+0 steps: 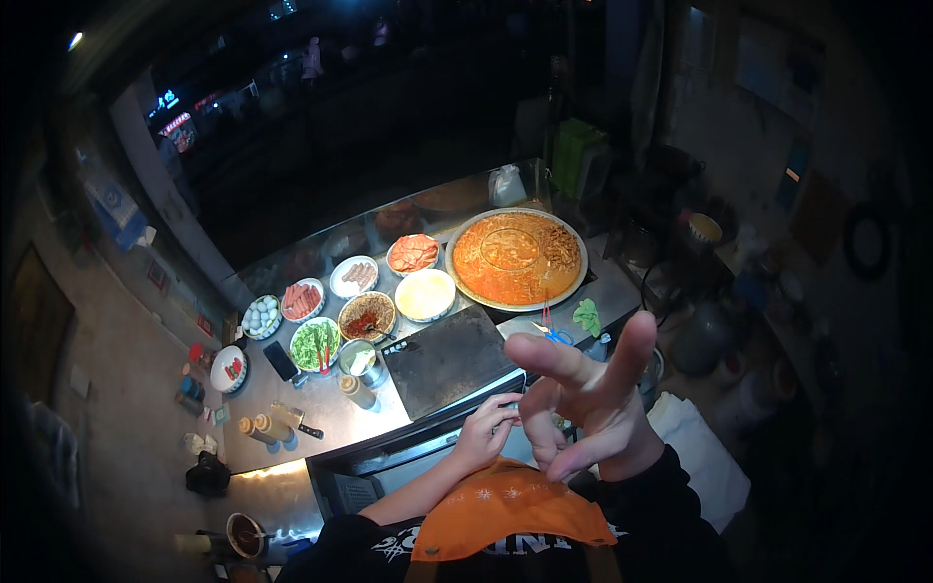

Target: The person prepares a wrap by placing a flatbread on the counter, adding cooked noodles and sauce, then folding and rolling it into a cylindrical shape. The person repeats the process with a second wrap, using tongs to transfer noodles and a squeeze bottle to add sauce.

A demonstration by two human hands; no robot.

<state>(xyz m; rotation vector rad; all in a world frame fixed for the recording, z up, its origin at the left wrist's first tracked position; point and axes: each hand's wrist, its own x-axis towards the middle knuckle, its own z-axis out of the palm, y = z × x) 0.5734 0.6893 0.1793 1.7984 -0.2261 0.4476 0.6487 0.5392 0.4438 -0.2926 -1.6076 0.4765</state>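
Note:
My right hand (595, 394) is raised close to the camera. Two of its fingers are stretched out and spread in a V, the others bend inward, and nothing shows in it. Lower and beside it, my left hand (486, 429) is held in front of the orange apron (505, 510), its fingers curled together. Whatever those fingers may pinch is too small to make out. Beyond the hands lies a black flat griddle plate (452, 361). Blue-handled scissors (556, 336) and a crumpled green cloth or glove (587, 317) rest to its right.
A wide round pan (581, 282) of orange-red food stands at the back right. Bowls hold eggs (262, 317), sausages (302, 299) and chopped greens (316, 344). Squeeze bottles (358, 392) and a black-handled knife (311, 430) are at the left. A glass guard (437, 199) edges the counter's far side.

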